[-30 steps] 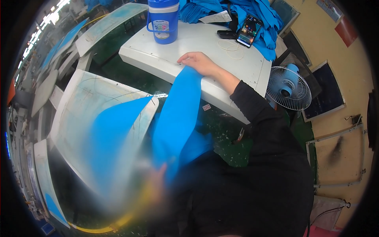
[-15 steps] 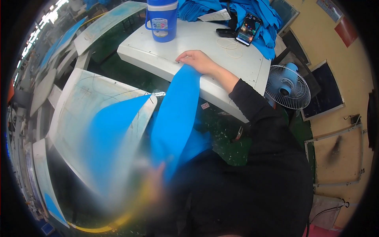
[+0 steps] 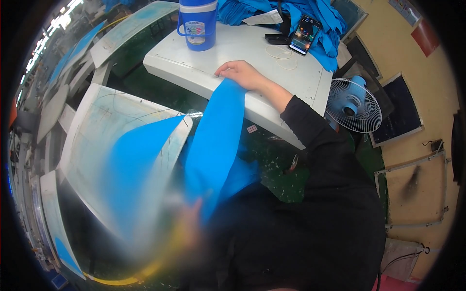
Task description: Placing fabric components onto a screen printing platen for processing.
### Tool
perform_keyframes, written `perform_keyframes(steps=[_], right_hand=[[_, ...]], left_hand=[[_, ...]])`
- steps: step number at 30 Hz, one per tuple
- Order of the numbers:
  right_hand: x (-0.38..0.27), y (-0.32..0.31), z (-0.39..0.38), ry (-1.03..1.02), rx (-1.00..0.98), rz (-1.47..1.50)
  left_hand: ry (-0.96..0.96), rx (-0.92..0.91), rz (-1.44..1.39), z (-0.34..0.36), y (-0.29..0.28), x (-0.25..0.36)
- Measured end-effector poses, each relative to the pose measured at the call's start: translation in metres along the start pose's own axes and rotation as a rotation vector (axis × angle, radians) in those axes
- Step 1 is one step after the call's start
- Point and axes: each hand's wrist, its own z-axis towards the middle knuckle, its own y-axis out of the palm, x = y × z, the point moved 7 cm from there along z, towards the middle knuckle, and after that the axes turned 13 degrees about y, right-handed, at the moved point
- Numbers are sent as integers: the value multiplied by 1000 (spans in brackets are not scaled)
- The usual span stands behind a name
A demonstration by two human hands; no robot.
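Observation:
A long blue fabric piece (image 3: 218, 131) hangs down from the near edge of the white table. My right hand (image 3: 239, 74) is closed on its upper end at that edge, fingers bent together. Lower down, my left hand (image 3: 192, 218) is a blur beside the fabric's lower part, and its fingers cannot be made out. A yellow hose (image 3: 145, 272) curves up toward that hand, and a greyish smear just above it is too blurred to name. To the left, another blue fabric piece (image 3: 138, 155) lies flat on a pale, stained board (image 3: 102, 114).
On the white table (image 3: 233, 53) stand a blue-and-white jug (image 3: 199, 29), a phone (image 3: 305, 35) with a cable, and a heap of blue fabric (image 3: 325, 14). A caged fan (image 3: 350, 106) stands to the right. More boards (image 3: 131, 29) line the left side.

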Motion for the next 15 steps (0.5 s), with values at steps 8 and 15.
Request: perform_keyframes(steps=[8, 15], right_hand=[[4, -3, 2, -21, -1, -5], [8, -5, 9, 14, -11, 14]], left_hand=[[52, 11, -33, 3, 6, 7], [-31, 56, -305, 11, 12, 28]])
